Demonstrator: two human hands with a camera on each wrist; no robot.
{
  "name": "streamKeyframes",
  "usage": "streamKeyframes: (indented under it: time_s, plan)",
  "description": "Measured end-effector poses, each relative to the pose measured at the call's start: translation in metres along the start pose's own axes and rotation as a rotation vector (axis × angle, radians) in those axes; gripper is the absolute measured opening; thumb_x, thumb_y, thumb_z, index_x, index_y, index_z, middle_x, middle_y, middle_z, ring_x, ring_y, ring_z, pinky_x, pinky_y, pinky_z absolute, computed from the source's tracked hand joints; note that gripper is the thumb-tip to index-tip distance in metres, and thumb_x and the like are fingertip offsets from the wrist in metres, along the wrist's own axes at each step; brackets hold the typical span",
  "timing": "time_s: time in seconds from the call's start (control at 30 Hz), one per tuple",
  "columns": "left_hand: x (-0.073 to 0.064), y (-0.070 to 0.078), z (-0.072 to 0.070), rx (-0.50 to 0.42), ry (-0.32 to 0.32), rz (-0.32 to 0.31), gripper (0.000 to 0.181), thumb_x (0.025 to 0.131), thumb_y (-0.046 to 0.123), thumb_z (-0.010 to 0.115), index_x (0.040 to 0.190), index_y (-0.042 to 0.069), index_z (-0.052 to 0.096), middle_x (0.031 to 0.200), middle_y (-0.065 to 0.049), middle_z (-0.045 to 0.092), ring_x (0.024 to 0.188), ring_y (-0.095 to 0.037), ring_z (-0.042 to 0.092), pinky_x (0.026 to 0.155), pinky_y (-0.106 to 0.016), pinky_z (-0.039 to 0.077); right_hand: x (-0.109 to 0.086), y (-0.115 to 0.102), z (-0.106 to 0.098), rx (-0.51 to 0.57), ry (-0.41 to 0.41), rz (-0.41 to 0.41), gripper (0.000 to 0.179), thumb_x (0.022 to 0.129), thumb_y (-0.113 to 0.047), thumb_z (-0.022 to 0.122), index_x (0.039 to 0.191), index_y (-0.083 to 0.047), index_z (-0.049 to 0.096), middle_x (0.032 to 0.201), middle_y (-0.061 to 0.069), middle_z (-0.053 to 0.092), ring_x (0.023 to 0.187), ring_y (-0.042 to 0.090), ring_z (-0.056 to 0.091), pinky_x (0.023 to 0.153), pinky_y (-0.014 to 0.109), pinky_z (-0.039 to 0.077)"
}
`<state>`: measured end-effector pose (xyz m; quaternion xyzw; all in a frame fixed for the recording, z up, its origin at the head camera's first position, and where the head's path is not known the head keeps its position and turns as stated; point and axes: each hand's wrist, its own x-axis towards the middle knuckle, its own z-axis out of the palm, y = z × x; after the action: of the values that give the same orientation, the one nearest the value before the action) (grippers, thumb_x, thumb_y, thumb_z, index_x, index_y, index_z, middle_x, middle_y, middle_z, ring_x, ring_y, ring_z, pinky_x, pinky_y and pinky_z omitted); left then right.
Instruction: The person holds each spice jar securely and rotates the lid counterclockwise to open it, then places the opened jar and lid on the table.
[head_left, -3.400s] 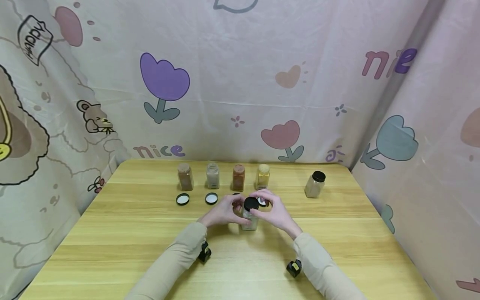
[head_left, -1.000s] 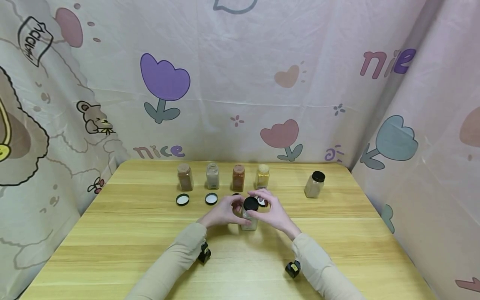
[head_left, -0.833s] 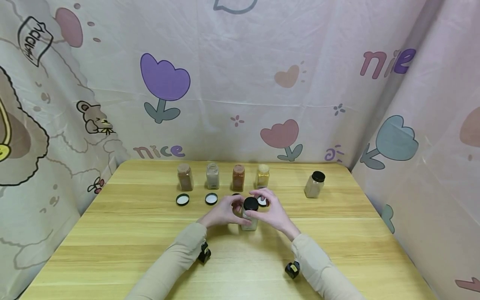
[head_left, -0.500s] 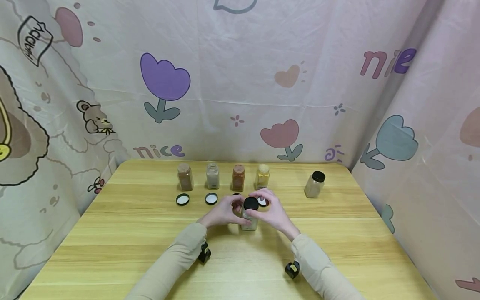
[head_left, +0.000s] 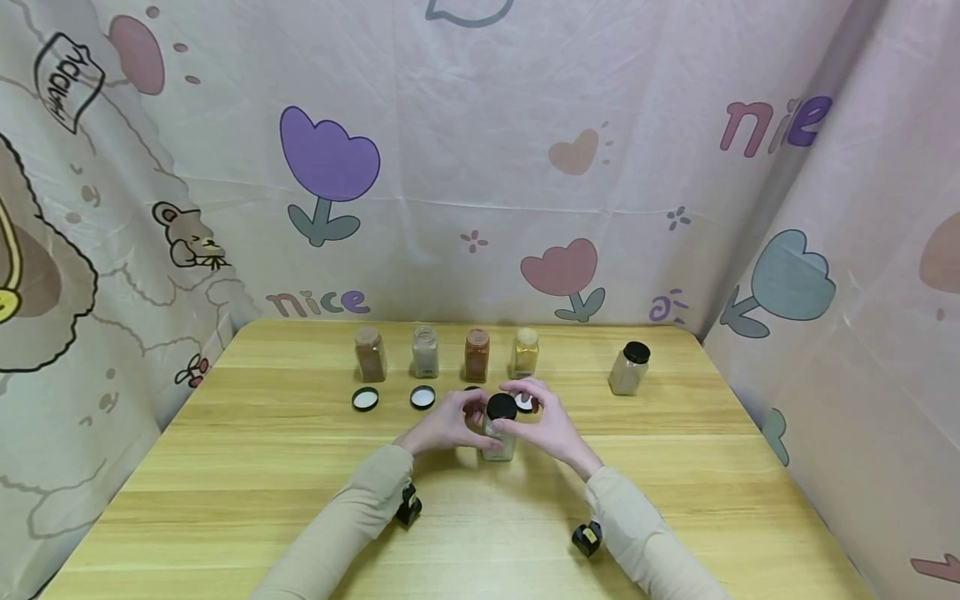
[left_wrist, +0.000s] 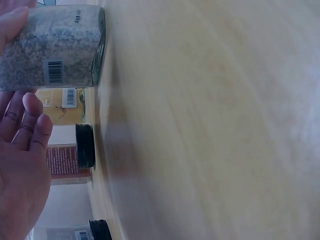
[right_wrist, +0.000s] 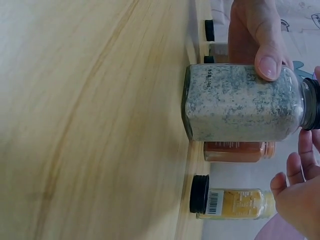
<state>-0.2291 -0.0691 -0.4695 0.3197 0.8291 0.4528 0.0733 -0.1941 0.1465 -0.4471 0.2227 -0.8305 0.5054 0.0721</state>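
Note:
A clear square jar of pale, dark-speckled seasoning stands upright on the table, its black lid on top. My left hand grips the jar's body from the left; in the right wrist view its thumb presses the speckled glass. From the other side my right hand pinches the lid with thumb and fingers. Behind the hands stand open jars with brown, whitish, red-brown and yellow contents.
Upturned black lids lie before the open jars: one at left, a second lid beside it, others partly behind my hands. A closed jar with a black lid stands at the right rear. A printed curtain surrounds the wooden table.
My right hand's fingers shift slightly around the lid. The jar and my left hand stay in the same place.

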Motion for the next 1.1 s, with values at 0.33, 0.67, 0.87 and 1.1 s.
streamKeyframes:
  time_s: [0.33, 0.67, 0.87, 1.1]
  plan:
    - [-0.0001, -0.0010, 0.0003, -0.005, 0.000, 0.004, 0.044, 0.071, 0.035, 0.092, 0.104, 0.019, 0.067, 0.084, -0.007, 0.058, 0.077, -0.011, 0.048, 0.066, -0.019, 0.038, 0.0002, -0.0021, -0.0033, 0.027, -0.009, -0.020, 0.039, 0.082, -0.011, 0.083, 0.118, -0.010, 0.071, 0.117, 0.010, 0.069, 0.099, 0.005, 0.047, 0.084, 0.032, 0.042]
    - [0.0003, -0.0011, 0.0005, -0.003, -0.002, 0.001, 0.045, 0.071, 0.034, 0.092, 0.104, 0.019, 0.067, 0.083, -0.005, 0.058, 0.076, -0.010, 0.048, 0.065, -0.019, 0.039, -0.0011, 0.0006, -0.0017, 0.000, -0.028, -0.044, 0.054, 0.079, -0.016, 0.086, 0.129, -0.014, 0.066, 0.126, 0.006, 0.065, 0.111, 0.015, 0.049, 0.092, 0.041, 0.044]
    - [-0.0004, 0.0005, 0.0004, -0.013, 0.000, 0.006, 0.045, 0.071, 0.034, 0.092, 0.104, 0.019, 0.067, 0.084, -0.007, 0.057, 0.076, -0.011, 0.047, 0.066, -0.019, 0.038, 0.0002, -0.0017, -0.0004, -0.001, 0.020, -0.026, 0.045, 0.077, -0.017, 0.088, 0.118, -0.010, 0.070, 0.115, 0.004, 0.068, 0.099, 0.007, 0.047, 0.084, 0.036, 0.043]
    - [-0.0008, -0.0007, 0.0005, -0.013, -0.003, 0.008, 0.044, 0.072, 0.034, 0.092, 0.105, 0.020, 0.067, 0.085, -0.007, 0.059, 0.076, -0.012, 0.048, 0.066, -0.019, 0.039, 0.0005, 0.0021, -0.0010, 0.016, -0.020, -0.064, 0.043, 0.080, -0.012, 0.085, 0.121, -0.015, 0.070, 0.122, 0.006, 0.068, 0.114, 0.016, 0.051, 0.096, 0.038, 0.043]
